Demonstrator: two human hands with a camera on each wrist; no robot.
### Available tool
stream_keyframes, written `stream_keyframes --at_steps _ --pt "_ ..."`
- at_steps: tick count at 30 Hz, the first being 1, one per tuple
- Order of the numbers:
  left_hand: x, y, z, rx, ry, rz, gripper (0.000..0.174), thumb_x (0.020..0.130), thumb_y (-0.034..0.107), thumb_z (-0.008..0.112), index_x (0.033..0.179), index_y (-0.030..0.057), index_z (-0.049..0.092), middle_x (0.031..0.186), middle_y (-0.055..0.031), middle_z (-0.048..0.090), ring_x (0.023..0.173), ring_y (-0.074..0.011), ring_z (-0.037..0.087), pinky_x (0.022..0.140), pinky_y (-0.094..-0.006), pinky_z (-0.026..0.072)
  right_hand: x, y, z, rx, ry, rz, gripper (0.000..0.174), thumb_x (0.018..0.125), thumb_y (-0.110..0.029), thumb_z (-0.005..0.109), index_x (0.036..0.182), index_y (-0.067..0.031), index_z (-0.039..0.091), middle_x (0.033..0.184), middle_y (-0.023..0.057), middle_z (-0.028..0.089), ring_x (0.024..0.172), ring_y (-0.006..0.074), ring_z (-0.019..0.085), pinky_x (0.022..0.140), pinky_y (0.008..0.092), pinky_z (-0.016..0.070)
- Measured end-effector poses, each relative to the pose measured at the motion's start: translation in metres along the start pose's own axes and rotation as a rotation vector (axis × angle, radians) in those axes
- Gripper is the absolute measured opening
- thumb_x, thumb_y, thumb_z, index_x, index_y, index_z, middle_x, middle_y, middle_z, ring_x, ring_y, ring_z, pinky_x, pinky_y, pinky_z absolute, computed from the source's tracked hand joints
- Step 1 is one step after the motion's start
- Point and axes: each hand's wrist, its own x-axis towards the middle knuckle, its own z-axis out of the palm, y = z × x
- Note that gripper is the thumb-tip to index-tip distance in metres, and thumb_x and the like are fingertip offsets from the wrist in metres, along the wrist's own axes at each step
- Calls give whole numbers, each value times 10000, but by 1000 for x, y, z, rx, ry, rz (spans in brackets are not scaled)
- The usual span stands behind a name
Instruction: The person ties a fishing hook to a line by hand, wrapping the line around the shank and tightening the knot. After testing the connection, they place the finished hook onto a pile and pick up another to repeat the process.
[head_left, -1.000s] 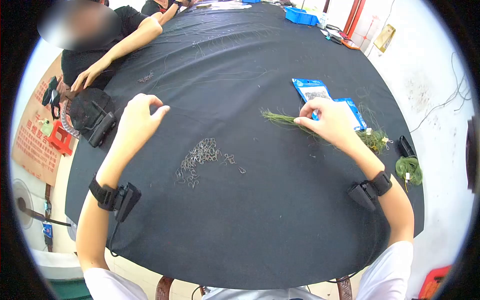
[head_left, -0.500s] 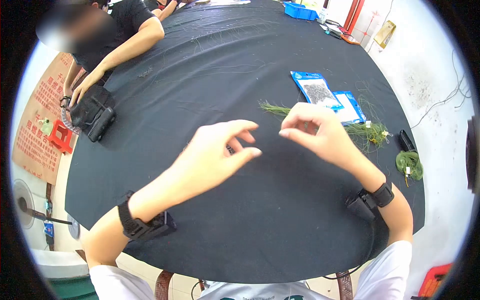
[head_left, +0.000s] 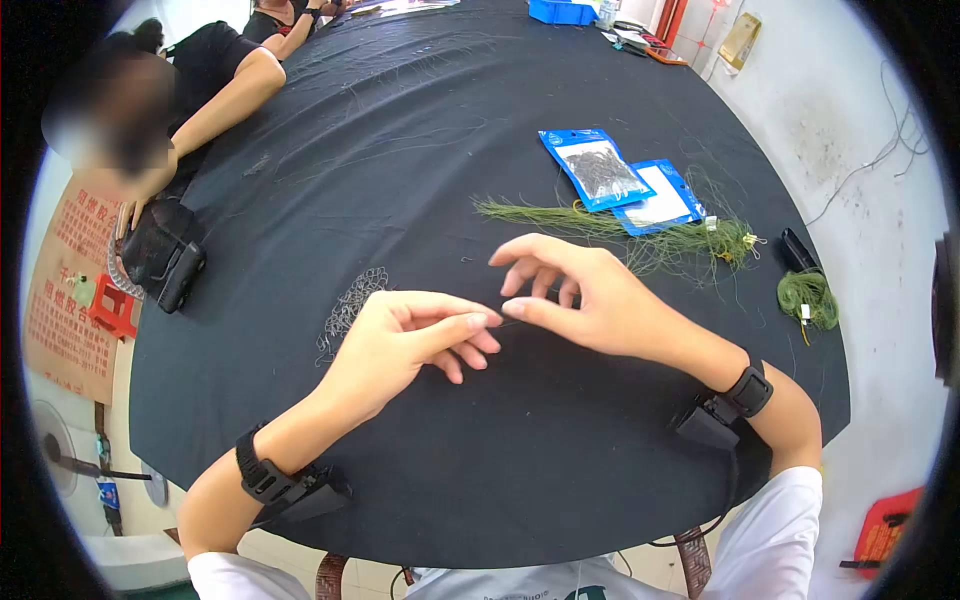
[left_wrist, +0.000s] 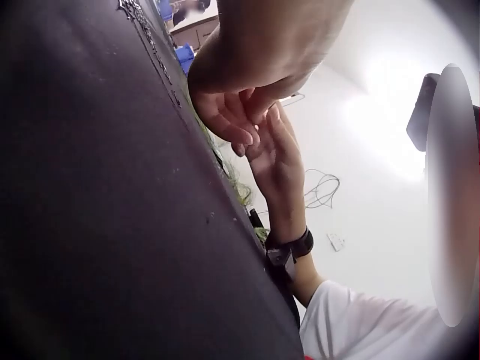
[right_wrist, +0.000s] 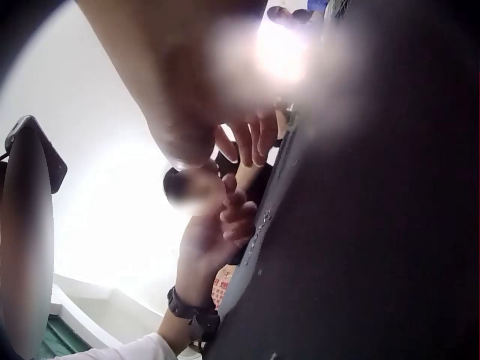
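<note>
In the head view my left hand [head_left: 410, 340] is held above the dark cloth, thumb and index finger pinched together at a thin dark line [head_left: 512, 322]. The line runs a short way toward the right and is hard to see. My right hand [head_left: 600, 295] faces it, its thumb tip right by the left fingertips. The right index finger stands apart from that thumb, and the other fingers are loosely bent. Behind the left hand lies a pile of small metal fish hooks [head_left: 350, 308], partly covered by it. A bundle of green line [head_left: 540, 215] lies beyond the right hand.
Two blue-edged packets [head_left: 600, 170] overlap the green bundle. A coil of green line [head_left: 808, 300] and a black case [head_left: 797, 250] lie at the right edge. A black bag [head_left: 160, 250] is at the left, beside a seated person. A blue bin [head_left: 562, 12] stands far back.
My left hand has come from the far left, across the hook pile, to meet the right hand, and its fingertips have closed. My right hand has drawn back from the green bundle toward the middle.
</note>
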Motion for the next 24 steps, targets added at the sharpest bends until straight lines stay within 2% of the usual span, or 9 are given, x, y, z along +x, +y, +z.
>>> stream_keyframes --at_steps 3,5,8,11,12,15,18,22,24 --pt "-11 4 -7 32 -6 -7 217 894 148 581 980 -39 650 820 -114 667 704 -142 640 598 -227 509 -2 15 -16 18 -69 111 247 893 -202 567 1078 -38 567 875 39 649 777 96 598 667 230 456" --pt "-21 10 -11 89 -2 7 190 868 127 600 923 -43 665 804 -129 666 684 -161 643 582 -243 512 0 32 -28 194 -33 158 247 921 -212 520 1066 -18 570 874 56 649 796 103 603 675 229 463" --pt "-41 19 -18 140 0 46 145 823 86 625 841 -48 676 790 -171 659 670 -207 646 559 -273 516 -3 48 -50 160 70 287 255 945 -211 466 1057 -14 584 880 61 651 806 107 608 683 221 470" --pt "-65 26 -34 10 -80 94 128 818 66 626 840 -46 682 828 -167 671 715 -192 644 581 -257 506 -7 63 -62 122 179 352 270 939 -202 478 1068 9 589 902 72 651 826 108 610 700 230 477" --pt "-72 25 -39 -77 -109 133 107 802 34 620 805 -57 677 818 -203 660 723 -234 647 565 -270 508 -7 66 -66 112 184 387 275 936 -198 483 1078 13 587 916 76 649 837 110 610 721 233 480" --pt "-89 29 -46 -204 -160 320 138 770 63 644 774 -73 669 768 -227 641 641 -287 609 518 -306 498 -11 77 -66 151 300 357 246 904 -177 534 1048 12 596 885 88 663 772 120 621 670 238 495" --pt "-105 32 -52 -256 -166 444 165 765 85 650 761 -79 665 754 -228 635 617 -285 590 499 -313 483 -12 82 -68 197 302 356 243 908 -172 529 1056 9 593 896 92 660 784 123 625 690 244 507" --pt "-122 43 -49 -200 -121 427 163 779 81 640 768 -80 664 749 -218 638 627 -280 596 510 -308 485 -11 76 -65 209 399 371 212 912 -147 520 1049 -7 602 907 84 656 800 125 630 651 247 533" --pt "-129 51 -41 -142 -95 370 148 791 69 631 791 -74 669 758 -202 647 645 -264 610 532 -296 495 -9 65 -63 131 495 227 183 909 -122 520 1025 -18 617 903 72 653 801 121 631 612 241 538"
